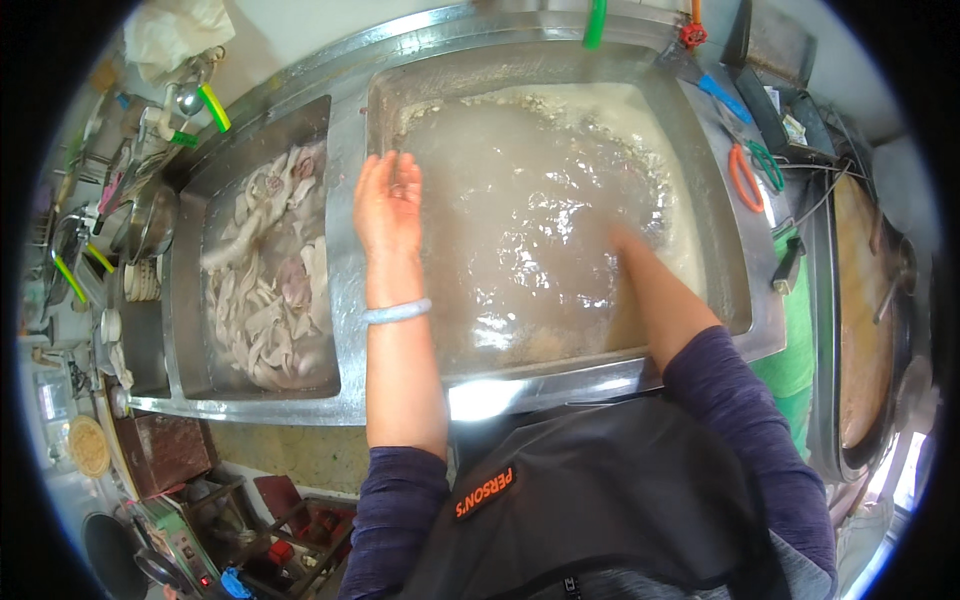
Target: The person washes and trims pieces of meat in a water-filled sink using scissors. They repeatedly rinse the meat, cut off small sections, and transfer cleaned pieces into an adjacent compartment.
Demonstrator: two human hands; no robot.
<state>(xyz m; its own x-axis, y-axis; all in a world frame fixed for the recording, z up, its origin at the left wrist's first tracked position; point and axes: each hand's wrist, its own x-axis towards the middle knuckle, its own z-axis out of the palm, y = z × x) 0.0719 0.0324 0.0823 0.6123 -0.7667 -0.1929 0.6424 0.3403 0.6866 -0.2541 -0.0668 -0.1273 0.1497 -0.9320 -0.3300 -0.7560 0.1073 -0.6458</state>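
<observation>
My left hand is raised palm up over the left rim of a stainless steel sink basin, fingers slightly curled and nothing seen in them. A pale bangle circles that wrist. Cloudy grey water fills the basin, rippling, with foam along its far and right sides. My right hand is sunk in this water past the wrist, so its fingers and anything they touch are hidden. In the smaller basin on the left lie pale strips of offal, seemingly intestines, in water.
On the right ledge are scissors with orange and green handles, a blue-handled tool and a black-handled knife. A green hose hangs at the back. Metal bowls stand far left; a large pan lies right.
</observation>
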